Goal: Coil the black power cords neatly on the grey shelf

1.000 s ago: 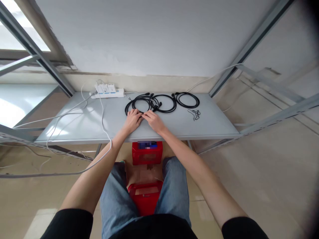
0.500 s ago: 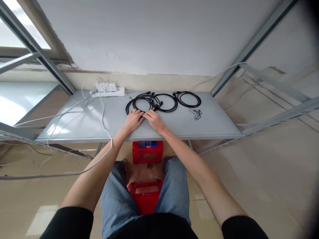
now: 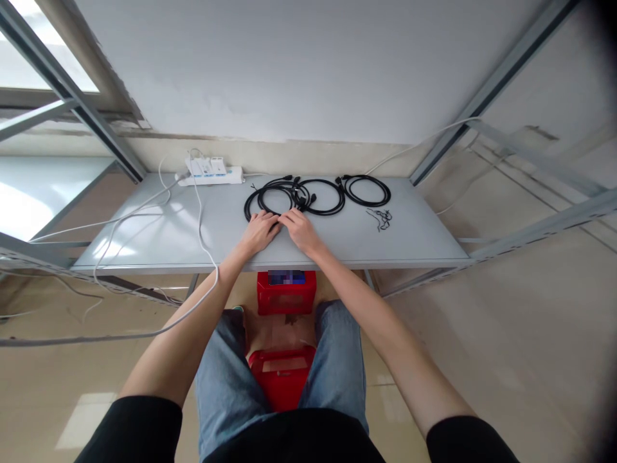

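Observation:
On the grey shelf, a coiled black cable (image 3: 249, 204) lies at the near end of a row of coils. My left hand (image 3: 261, 230) is closed over its near edge, fingers bent round the loop. My right hand (image 3: 297, 229) meets it there, fingertips pinched together beside the left thumb on the same edge. What lies between the fingertips is hidden. A second black coil (image 3: 342, 204) overlaps the first, with dark plugs (image 3: 302, 202) where they cross. Further right sits a third black coil (image 3: 389, 193), and in front of it a small tangle of thin black ties (image 3: 384, 220).
A white power strip (image 3: 231, 175) with adapters stands at the shelf's back left. Its white cord (image 3: 201, 231) hangs over the front edge and across my left forearm. Metal uprights (image 3: 446, 141) frame the shelf (image 3: 409, 241). Below are a red bin (image 3: 285, 303) and a red stool (image 3: 284, 386).
Both hands stay at the near edge of the left coil, with only slight finger movement. The whole view has shifted a little; the coils and ties lie as before.

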`<state>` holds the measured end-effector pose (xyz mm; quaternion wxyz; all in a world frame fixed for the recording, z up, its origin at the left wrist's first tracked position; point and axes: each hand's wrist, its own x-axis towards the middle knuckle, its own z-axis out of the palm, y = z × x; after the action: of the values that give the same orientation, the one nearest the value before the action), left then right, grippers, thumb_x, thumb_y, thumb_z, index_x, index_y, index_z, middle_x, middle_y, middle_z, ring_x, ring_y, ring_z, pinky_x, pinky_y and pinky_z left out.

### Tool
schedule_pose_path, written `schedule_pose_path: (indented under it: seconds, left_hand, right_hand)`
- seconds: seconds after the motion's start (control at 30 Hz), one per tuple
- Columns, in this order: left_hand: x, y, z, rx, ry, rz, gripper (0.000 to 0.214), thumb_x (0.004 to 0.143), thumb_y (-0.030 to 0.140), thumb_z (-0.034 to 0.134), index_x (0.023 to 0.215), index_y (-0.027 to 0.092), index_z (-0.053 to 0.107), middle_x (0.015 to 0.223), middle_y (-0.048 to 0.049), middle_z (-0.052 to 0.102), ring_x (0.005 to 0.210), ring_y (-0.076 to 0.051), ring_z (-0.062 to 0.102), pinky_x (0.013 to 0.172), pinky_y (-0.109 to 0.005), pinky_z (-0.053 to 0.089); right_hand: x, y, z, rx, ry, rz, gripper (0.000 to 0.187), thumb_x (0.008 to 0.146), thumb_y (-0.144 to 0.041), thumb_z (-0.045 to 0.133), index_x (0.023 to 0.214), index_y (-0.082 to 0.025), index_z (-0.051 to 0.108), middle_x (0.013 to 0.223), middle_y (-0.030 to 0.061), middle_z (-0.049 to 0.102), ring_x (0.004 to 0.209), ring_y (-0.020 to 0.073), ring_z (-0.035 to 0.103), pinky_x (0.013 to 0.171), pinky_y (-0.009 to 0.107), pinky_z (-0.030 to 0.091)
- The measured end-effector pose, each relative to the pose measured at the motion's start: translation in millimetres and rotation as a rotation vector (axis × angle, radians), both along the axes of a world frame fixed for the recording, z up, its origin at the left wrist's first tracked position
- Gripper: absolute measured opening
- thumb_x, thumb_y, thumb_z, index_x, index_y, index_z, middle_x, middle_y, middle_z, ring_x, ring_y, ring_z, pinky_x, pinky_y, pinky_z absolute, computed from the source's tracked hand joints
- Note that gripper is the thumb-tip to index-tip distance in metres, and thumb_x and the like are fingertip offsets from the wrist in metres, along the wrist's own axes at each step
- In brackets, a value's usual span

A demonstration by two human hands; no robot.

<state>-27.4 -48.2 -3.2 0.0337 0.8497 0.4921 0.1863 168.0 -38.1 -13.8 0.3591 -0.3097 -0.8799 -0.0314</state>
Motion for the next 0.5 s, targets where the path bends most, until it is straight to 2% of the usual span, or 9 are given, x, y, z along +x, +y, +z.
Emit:
schedule_pose_path:
  seconds: [0.23, 0.4, 0.5]
  left_hand:
    - [-0.4, 2.5, -3.0, 0.019, 0.027, -0.003, 0.037, 0.113, 0.038, 0.035, 0.112, 0.021, 0.068, 0.11, -0.014, 0.073, 0.111, -0.033, 0.058, 0.095, -0.047, 0.04]
    - [2.2, 1.8, -1.9, 0.03, 0.033, 0.015, 0.036, 0.112, 0.041, 0.036, 0.11, 0.022, 0.067, 0.11, -0.0138, 0.074, 0.113, -0.033, 0.06, 0.097, -0.047, 0.041]
    - [2.5, 2.2, -2.0, 0.015, 0.043, 0.013, 0.038, 0.112, 0.036, 0.031, 0.106, 0.022, 0.065, 0.107, -0.0138, 0.073, 0.11, -0.032, 0.062, 0.095, -0.047, 0.041]
  right_hand:
    - [0.7, 5.5, -5.2, 0.008, -0.018, -0.04, 0.031, 0.112, -0.013, 0.047, 0.112, -0.019, 0.077, 0.111, 0.011, 0.072, 0.11, 0.026, 0.057, 0.101, 0.041, 0.048]
    - [0.9, 6.8, -4.3, 0.014, -0.028, -0.107, 0.03, 0.112, -0.014, 0.048, 0.107, -0.019, 0.078, 0.107, 0.0105, 0.072, 0.106, 0.0267, 0.057, 0.095, 0.041, 0.047]
    - [1.0, 6.8, -3.4, 0.026, -0.028, -0.132, 0.03, 0.112, -0.015, 0.048, 0.105, -0.019, 0.078, 0.105, 0.0103, 0.071, 0.105, 0.0266, 0.057, 0.094, 0.041, 0.047]
